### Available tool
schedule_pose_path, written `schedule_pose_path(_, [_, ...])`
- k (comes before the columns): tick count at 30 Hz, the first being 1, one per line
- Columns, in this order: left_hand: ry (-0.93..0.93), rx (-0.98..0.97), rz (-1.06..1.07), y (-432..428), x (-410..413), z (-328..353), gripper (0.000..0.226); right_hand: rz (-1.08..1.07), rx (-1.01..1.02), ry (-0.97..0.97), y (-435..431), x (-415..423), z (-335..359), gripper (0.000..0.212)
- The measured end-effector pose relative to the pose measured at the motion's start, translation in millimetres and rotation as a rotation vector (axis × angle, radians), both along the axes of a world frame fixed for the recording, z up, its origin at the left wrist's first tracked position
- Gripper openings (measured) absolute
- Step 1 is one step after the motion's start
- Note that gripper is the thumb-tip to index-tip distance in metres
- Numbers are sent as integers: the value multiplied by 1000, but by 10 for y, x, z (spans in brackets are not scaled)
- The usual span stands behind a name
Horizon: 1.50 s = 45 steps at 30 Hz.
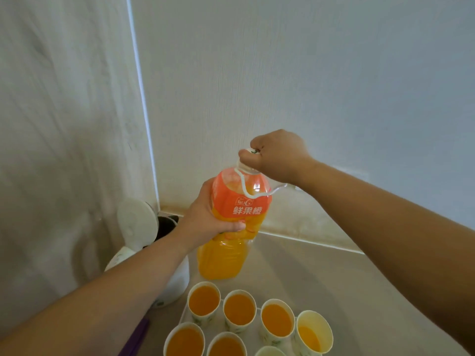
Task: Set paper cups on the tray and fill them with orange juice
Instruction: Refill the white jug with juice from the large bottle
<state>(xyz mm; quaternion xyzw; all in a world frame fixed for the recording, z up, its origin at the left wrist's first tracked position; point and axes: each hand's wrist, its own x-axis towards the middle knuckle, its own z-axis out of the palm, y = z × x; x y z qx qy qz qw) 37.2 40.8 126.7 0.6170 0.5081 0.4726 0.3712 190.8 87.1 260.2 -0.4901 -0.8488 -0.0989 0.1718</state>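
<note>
The left hand wraps around the label of the orange juice bottle. The right hand grips its cap at the bottle's 12 o'clock. At the bottle's 6 o'clock, paper cups stand on the tray: five nearly full of juice, and the part-filled cup at 4 o'clock. A white kettle, lid raised, sits at 8 o'clock.

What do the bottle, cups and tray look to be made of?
Bottle: clear glossy plastic; the juice shows through, with highlights near the neck.
Cups: paper, matte white with a leaf print and thin rolled rims.
Tray: likely white plastic; only an edge shows, so unsure.
</note>
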Motion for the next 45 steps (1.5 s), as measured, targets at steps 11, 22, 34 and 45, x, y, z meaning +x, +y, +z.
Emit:
schedule_pose_path(11, [40,126,575,306,118,28,109,76,-472,701,144,-386,-159,88])
schedule_pose_path(22, [-24,-51,522,552,-94,73,116,106,-306,748,636,-807,-226,42])
schedule_pose_path(34, [182,-476,208,764,-1078,845,31,177,-249,791,1193,-1490,-440,41])
schedule_pose_path(45, [-176,-673,225,1002,-1729,170,45,210,-411,797,1377,-2074,-1259,41])
